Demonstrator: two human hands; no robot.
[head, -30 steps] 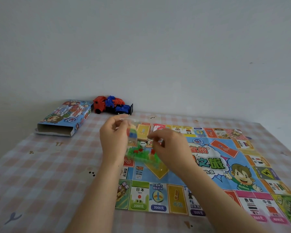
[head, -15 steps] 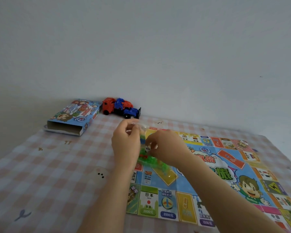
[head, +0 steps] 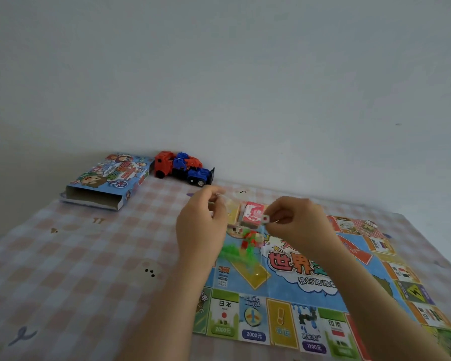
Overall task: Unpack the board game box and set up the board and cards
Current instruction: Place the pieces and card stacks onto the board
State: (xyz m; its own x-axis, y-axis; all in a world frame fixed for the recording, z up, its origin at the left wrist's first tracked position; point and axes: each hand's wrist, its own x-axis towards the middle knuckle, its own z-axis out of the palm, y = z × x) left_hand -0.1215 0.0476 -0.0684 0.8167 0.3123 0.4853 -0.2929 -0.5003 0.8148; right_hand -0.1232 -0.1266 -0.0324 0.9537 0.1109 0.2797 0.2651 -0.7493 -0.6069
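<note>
The colourful game board point(head: 307, 280) lies unfolded on the right half of the table. Above its far left part my left hand point(head: 202, 225) pinches the top of a clear plastic bag point(head: 241, 252) holding green and red plastic pieces. My right hand point(head: 297, 222) pinches a small white die point(head: 265, 218) beside the bag's mouth. A red-and-white card deck point(head: 251, 214) lies on the board behind my hands. The open game box point(head: 107, 178) sits at the far left by the wall.
A red and blue toy truck point(head: 184, 169) stands against the wall right of the box. A pink checked tablecloth point(head: 76, 269) covers the table, its left half bare. The white wall runs along the table's far edge.
My right hand has come out of the bag with the white die and moved right. The camera has tilted, shifting the scene. My left hand still holds the bag.
</note>
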